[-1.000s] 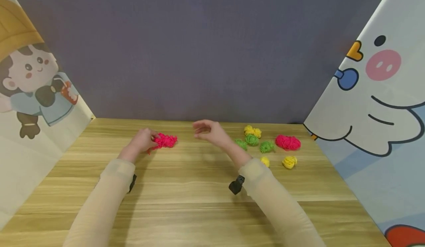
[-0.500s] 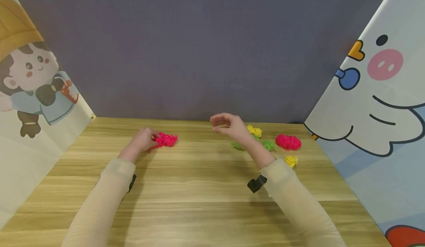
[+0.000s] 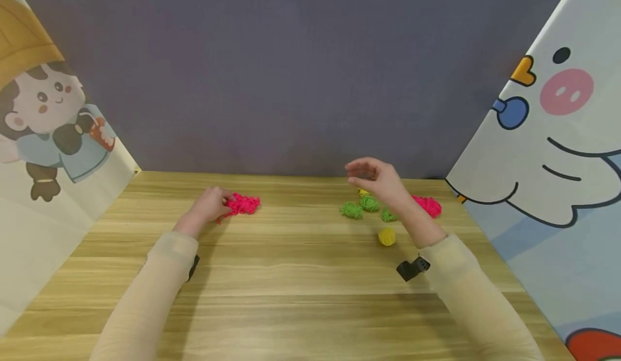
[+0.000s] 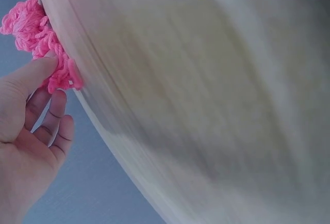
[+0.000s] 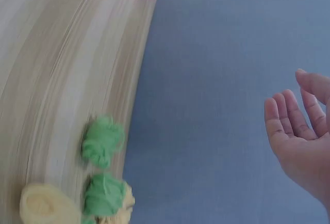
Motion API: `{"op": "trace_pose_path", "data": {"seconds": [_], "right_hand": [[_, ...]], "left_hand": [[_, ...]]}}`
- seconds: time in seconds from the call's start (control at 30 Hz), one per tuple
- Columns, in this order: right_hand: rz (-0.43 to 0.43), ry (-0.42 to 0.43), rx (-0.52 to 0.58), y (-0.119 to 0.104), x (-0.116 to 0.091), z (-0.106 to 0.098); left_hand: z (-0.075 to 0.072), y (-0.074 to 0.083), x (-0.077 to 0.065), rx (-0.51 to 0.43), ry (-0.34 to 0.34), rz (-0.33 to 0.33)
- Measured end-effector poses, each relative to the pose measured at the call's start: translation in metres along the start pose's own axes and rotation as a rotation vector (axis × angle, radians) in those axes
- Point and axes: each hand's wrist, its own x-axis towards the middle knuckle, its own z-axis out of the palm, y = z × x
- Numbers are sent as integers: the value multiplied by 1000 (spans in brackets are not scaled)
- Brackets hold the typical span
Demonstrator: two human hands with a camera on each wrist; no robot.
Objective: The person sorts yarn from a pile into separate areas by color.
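Note:
At the left of the table, my left hand (image 3: 208,205) pinches the near end of a bumpy bright pink bundle of yarn (image 3: 245,205). In the left wrist view, the thumb lies on that pink yarn, its looped strands sticking out past the fingertips. Raised above the table on the right, my right hand (image 3: 380,180) has loosely bent fingers with nothing between them. Below and around it lie green yarn balls (image 3: 351,210), a yellow yarn ball (image 3: 386,236) and a second pink yarn ball (image 3: 429,206), partly hidden by the forearm.
A wood-grain table (image 3: 271,275) runs back to a dark grey panel (image 3: 291,81). Printed cartoon panels stand at the left and right sides. Another bit of yellow yarn (image 3: 363,193) shows behind the green balls, mostly covered by my right hand.
My right hand has moved rightward from mid-table to over the yarn balls, staying raised with nothing held. My left hand has stayed in place on the pink yarn.

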Motion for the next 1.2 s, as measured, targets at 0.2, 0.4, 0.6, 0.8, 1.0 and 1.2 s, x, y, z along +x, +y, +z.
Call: {"op": "trace_pose_path", "data": {"seconds": [0.2, 0.4, 0.6, 0.8, 1.0, 1.2], "right_hand": [[28, 84, -42, 12, -12, -23], [9, 146, -68, 28, -24, -46], [5, 187, -20, 42, -35, -67], [33, 226, 10, 58, -46, -81], [32, 250, -14, 78, -55, -92], [77, 265, -92, 96, -64, -99]], "left_hand": [[2, 0, -1, -1, -7, 0], [3, 2, 0, 11, 5, -4], [1, 3, -1, 23, 9, -3], [1, 2, -1, -6, 1, -9], [2, 2, 0, 9, 9, -7], [3, 3, 0, 12, 18, -10]]}}
